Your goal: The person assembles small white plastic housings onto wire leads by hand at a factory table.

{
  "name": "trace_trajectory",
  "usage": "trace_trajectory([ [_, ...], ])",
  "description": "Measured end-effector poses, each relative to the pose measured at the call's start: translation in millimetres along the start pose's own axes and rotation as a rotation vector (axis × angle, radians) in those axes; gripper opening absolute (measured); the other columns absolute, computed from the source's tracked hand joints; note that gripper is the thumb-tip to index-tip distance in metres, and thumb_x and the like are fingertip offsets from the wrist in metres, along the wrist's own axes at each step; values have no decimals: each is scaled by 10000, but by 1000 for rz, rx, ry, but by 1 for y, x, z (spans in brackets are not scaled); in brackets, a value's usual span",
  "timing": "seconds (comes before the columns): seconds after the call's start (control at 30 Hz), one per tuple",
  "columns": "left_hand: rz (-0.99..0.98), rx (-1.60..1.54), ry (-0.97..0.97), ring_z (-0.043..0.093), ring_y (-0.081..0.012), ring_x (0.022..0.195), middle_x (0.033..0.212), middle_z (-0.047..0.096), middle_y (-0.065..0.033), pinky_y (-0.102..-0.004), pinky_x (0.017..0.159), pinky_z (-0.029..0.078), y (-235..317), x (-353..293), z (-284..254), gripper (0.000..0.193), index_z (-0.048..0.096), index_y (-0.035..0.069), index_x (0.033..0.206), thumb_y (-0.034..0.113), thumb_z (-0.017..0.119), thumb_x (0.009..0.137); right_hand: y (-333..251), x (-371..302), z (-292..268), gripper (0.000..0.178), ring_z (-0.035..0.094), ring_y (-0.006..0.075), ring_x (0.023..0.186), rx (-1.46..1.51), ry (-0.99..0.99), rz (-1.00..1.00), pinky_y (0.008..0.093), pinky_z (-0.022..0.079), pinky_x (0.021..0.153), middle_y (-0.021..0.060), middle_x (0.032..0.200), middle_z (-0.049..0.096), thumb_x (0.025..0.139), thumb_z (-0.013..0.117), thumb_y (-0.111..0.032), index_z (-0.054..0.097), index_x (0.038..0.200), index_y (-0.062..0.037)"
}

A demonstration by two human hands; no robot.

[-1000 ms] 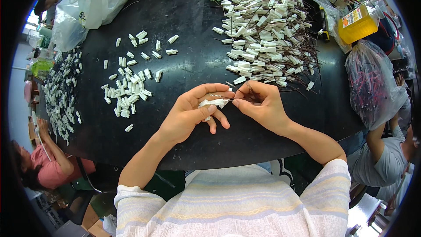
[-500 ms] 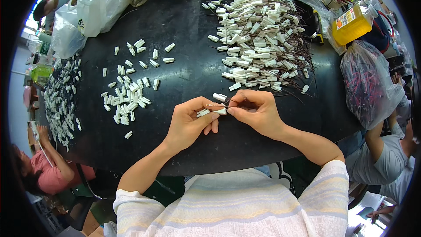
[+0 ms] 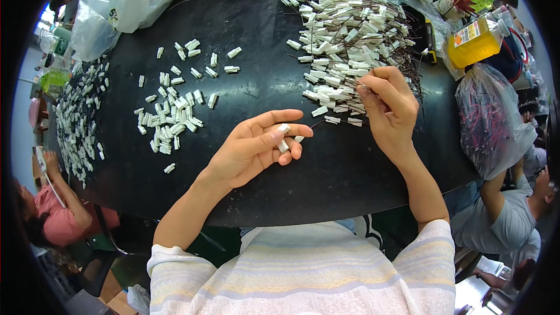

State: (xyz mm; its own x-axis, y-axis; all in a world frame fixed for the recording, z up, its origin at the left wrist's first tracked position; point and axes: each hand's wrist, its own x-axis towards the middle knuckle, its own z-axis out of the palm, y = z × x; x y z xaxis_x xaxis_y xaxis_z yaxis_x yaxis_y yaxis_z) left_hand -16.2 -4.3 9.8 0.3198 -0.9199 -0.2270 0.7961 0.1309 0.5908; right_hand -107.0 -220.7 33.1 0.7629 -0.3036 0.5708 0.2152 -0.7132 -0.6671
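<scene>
My left hand point(image 3: 248, 149) is held over the near middle of the table. Its thumb and fingers are closed on small white plastic connectors point(image 3: 283, 146), and other fingers are partly spread beneath. My right hand point(image 3: 392, 108) is at the near right edge of a large pile of white connectors with dark brown wires point(image 3: 344, 46). Its thumb and forefinger are pinched together, and what lies between the tips is too small to make out. Left of my left hand lies a loose group of white connectors point(image 3: 175, 111) with no wires showing.
More small white pieces point(image 3: 79, 122) cover the table's left edge. At the right stand a bottle of yellow liquid point(image 3: 475, 41) and a clear bag of reddish wires point(image 3: 490, 119). White plastic bags point(image 3: 137, 0) lie far left. Other people sit at both sides.
My hands were together at the middle over connectors and a wire. The right hand has moved away to the right and up to the wired pile; the left still holds connectors.
</scene>
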Motion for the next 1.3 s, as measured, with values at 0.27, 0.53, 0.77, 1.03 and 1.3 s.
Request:
trace_trajectory([
  [0.27,58,124,112,503,-104,638,847,599,-105,-200,554,400,-1,-4,-5,229,547,-15,1067,86,547,862,-13,-16,8,75,416,87,467,235,-304,101,235,298,417,20,586,474,693,675,-4,633,754,-18],
  [0.53,85,61,133,520,-83,656,849,613,-81,-182,545,404,-2,-3,-8,245,560,-6,1075,46,576,836,-11,-20,10,67,415,71,471,230,-328,92,218,286,417,16,594,487,684,668,10,631,735,-13],
  [0.77,96,315,191,519,-70,650,777,612,-59,-179,539,393,-6,-2,0,207,612,-15,1020,20,584,817,-11,-23,15,93,487,92,492,265,-378,57,217,360,424,28,616,505,674,664,18,637,754,-21],
  [1.03,114,472,207,524,-68,630,774,619,-56,-185,523,397,-12,-1,3,197,633,-18,987,-19,592,794,-11,-30,20,123,515,103,524,309,-384,79,218,391,449,40,640,524,668,636,43,641,775,-16],
  [1.3,134,539,196,534,-80,649,822,632,-87,-189,543,416,-7,0,7,243,597,-37,1045,-1,585,806,-8,-28,24,138,517,125,534,330,-429,58,234,391,465,56,667,532,684,620,53,636,804,-14],
])
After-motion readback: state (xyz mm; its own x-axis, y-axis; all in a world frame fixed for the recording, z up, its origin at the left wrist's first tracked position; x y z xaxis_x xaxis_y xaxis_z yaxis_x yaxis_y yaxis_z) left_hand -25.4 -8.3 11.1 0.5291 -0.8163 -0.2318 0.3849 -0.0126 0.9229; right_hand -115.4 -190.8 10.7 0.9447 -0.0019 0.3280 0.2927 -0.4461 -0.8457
